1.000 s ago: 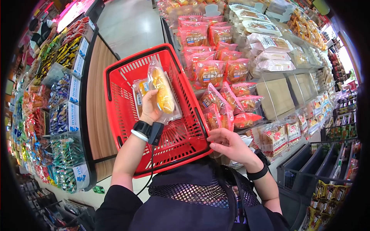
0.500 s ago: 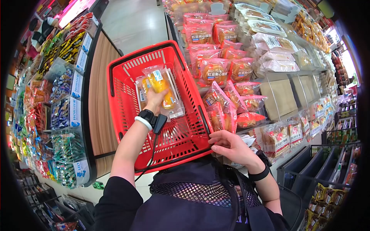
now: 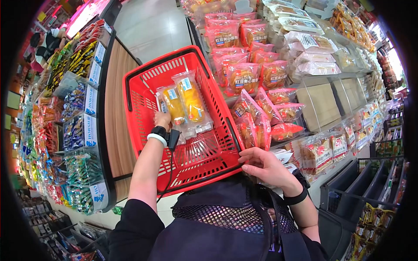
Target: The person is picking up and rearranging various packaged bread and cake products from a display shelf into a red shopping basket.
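Observation:
A red plastic basket (image 3: pixel 148 68) with black handles hangs in front of me. Inside it lie two yellow packs side by side, the left pack (image 3: pixel 175 106) and the right pack (image 3: pixel 192 100), over clear packaging. My left hand (image 3: pixel 163 119) is in the basket at the lower left edge of the left pack; its fingers are partly hidden by packaging, so its hold is unclear. My right hand (image 3: pixel 266 166) is at the basket's right rim near the handle, with fingers loosely bent and apart and nothing visible in them.
On the right, a shelf holds red bean bread packs (image 3: pixel 244 78), white packs (image 3: pixel 314 45) and bare beige trays (image 3: pixel 318 106). A candy stand (image 3: pixel 80 100) with a wooden side (image 3: pixel 115 108) is at the left. A person (image 3: pixel 45 45) is at the upper left.
My left hand has moved left and down, off the middle of the yellow packs. The two packs now lie more apart, both in plain view. My right hand has barely moved.

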`<state>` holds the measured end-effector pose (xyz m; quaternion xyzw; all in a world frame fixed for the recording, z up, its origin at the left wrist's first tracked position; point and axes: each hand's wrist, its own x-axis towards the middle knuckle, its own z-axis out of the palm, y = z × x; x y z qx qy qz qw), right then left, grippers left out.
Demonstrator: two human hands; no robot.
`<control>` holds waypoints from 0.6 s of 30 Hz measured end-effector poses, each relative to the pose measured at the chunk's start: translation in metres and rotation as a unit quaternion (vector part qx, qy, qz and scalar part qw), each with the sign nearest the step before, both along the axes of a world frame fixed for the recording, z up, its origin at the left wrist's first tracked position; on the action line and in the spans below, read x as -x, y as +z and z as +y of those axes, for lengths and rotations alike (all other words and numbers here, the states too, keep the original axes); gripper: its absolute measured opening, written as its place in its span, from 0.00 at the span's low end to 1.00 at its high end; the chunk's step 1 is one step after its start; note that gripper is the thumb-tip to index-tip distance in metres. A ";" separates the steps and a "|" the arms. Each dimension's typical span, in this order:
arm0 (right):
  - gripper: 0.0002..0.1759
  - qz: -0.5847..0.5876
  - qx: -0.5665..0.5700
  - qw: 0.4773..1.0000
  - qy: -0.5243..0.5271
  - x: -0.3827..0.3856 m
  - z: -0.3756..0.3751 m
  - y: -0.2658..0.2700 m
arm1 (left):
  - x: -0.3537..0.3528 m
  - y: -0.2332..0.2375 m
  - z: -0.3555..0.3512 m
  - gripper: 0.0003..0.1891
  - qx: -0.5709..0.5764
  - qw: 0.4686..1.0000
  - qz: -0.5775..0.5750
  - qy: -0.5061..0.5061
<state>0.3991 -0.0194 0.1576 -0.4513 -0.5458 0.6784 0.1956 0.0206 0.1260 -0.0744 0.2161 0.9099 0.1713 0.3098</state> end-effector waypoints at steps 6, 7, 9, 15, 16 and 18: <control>0.19 -0.002 0.002 1.000 0.001 -0.002 -0.002 -0.002 | 0.005 0.002 -0.011 0.26 -0.009 0.999 -0.003 -0.032; 0.19 -0.002 0.002 1.000 0.000 -0.002 -0.002 -0.002 | 0.004 0.001 -0.011 0.25 -0.032 0.999 0.000 0.000; 0.19 -0.001 0.000 1.000 0.001 -0.003 -0.003 -0.003 | -0.016 0.008 -0.007 0.23 -0.037 0.995 0.086 0.044; 0.18 -0.002 0.000 1.000 0.006 -0.001 -0.004 -0.001 | 0.023 -0.044 -0.003 0.19 -0.075 0.992 -0.099 0.016; 0.18 -0.001 -0.001 1.000 0.004 -0.001 -0.004 -0.001 | 0.023 -0.044 -0.006 0.20 -0.094 0.977 -0.185 0.038; 0.18 0.002 -0.004 1.000 0.004 0.000 -0.005 -0.003 | 0.015 -0.034 -0.013 0.17 -0.091 0.993 -0.079 0.006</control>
